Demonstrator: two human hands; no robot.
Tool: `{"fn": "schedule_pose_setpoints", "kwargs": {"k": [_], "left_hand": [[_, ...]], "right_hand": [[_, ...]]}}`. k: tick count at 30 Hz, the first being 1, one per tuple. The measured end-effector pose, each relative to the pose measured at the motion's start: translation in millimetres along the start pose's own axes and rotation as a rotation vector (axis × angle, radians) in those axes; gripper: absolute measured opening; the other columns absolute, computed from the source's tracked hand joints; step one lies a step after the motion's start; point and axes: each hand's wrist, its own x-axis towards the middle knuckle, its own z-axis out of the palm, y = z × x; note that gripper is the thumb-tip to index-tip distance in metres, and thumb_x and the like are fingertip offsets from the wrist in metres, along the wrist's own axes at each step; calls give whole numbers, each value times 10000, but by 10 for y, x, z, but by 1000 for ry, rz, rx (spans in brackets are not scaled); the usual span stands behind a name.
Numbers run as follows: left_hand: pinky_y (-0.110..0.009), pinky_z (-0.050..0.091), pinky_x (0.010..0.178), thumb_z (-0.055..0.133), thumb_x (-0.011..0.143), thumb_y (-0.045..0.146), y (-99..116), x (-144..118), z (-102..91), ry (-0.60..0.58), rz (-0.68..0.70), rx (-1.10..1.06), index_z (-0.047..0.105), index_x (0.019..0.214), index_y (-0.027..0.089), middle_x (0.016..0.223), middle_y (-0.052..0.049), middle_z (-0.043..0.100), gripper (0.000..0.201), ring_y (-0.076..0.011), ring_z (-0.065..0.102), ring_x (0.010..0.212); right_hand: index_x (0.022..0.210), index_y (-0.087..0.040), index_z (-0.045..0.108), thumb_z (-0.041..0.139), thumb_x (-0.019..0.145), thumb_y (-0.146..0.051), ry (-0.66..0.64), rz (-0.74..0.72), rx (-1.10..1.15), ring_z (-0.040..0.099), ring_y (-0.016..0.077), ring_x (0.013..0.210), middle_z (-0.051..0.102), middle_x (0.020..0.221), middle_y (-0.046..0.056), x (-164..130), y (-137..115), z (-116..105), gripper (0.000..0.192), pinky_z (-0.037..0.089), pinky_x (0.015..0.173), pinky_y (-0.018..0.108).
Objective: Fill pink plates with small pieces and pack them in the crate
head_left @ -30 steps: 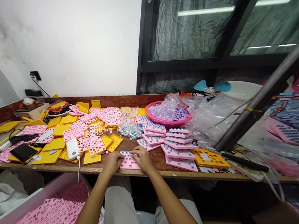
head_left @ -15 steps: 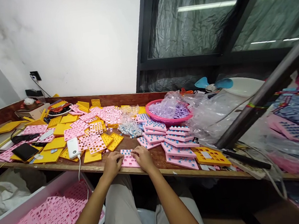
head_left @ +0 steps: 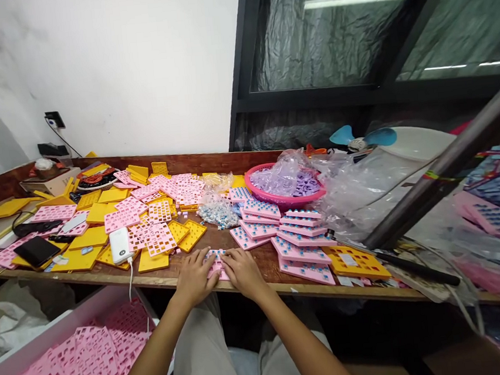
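A small pink board (head_left: 217,265) with square holes and blue-and-white pieces in its far rows lies at the table's front edge. My left hand (head_left: 195,277) covers its left side, fingers reaching over the top and thumb toward the near part. From the right, my right hand (head_left: 241,271) has bent fingers on the board's right side. Both hands grip the board, and much of it is hidden under them. Close behind lies a heap of small blue-and-white pieces (head_left: 218,215) by a clear plastic bag.
Stacked pink boards with blue pieces (head_left: 302,250) stand to the right, near a pink basket (head_left: 269,200) of purple pieces. Yellow boards (head_left: 84,259) and a white power bank (head_left: 120,246) lie left. A metal pole (head_left: 410,195) slants across the right side. Below left is a white bin (head_left: 39,340).
My left hand has moved right and over the board, its bent fingers now stretched further across it. My right hand has shifted slightly on the board. The view has turned a little.
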Motion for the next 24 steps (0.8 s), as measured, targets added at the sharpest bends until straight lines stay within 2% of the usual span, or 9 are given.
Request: {"fn": "schedule_pose_setpoints", "kwargs": {"k": [3,6,10,12,14,16,19,22,24], "left_hand": [[-520,324,1121,532,962,419,24,14,49,-44,31,30,534,1407,250,1449,-112,545,476,-334,448,1343],[-520,286,1145,518,965,392,89,70,86,-73,78,82,545,1398,190,1409,-146,566,478,-347,434,1362],[-508,296,1141,495,971,360,221,169,100,-111,160,154,649,1249,132,1301,-181,608,391,-340,481,1297],[-511,315,1123,497,966,341,268,207,94,-113,172,159,698,1138,125,1234,-188,629,341,-337,517,1231],[-507,349,1084,501,963,344,263,262,77,-114,159,136,725,1024,127,1125,-187,658,318,-328,558,1140],[-481,386,1035,487,974,345,179,365,44,-120,127,111,730,930,144,1003,-164,677,319,-299,592,1041],[-411,426,966,455,998,313,-91,642,-23,-103,-4,78,716,881,169,934,-123,687,320,-250,620,963],[-343,447,939,478,995,307,-429,1021,-61,-52,-197,34,708,991,181,1054,-105,696,262,-224,623,1032],[-329,450,943,511,976,305,-624,1279,-36,-56,-254,43,703,1053,180,1139,-109,688,242,-225,616,1089]], "right_hand": [[1222,-246,683,547,951,-221,10,10,30,549,271,1108,660,1167,111,-12,1,13,304,427,983,428],[1167,-235,705,553,934,-206,38,46,94,577,253,1052,676,1097,97,32,49,37,280,448,953,402],[1104,-195,712,478,950,-156,140,164,181,622,207,991,691,1051,87,364,213,36,283,470,924,334],[1122,-182,703,485,963,-174,89,238,95,627,209,1041,695,1110,102,650,305,23,270,456,942,316],[1118,-181,708,510,975,-221,-55,310,-32,632,221,1078,701,1147,122,948,380,20,247,446,943,309],[1036,-154,734,543,966,-251,-123,362,-96,658,245,1039,721,1097,162,1193,435,37,224,455,906,319],[918,-124,754,608,925,-247,-146,410,-137,694,260,942,743,976,195,1397,501,95,192,473,830,322],[878,-145,767,672,875,-242,-164,423,-164,712,258,897,754,932,177,1439,570,156,136,482,787,316],[840,-173,770,735,827,-263,-174,418,-168,717,253,877,759,907,150,1414,610,183,97,486,770,308]]}}
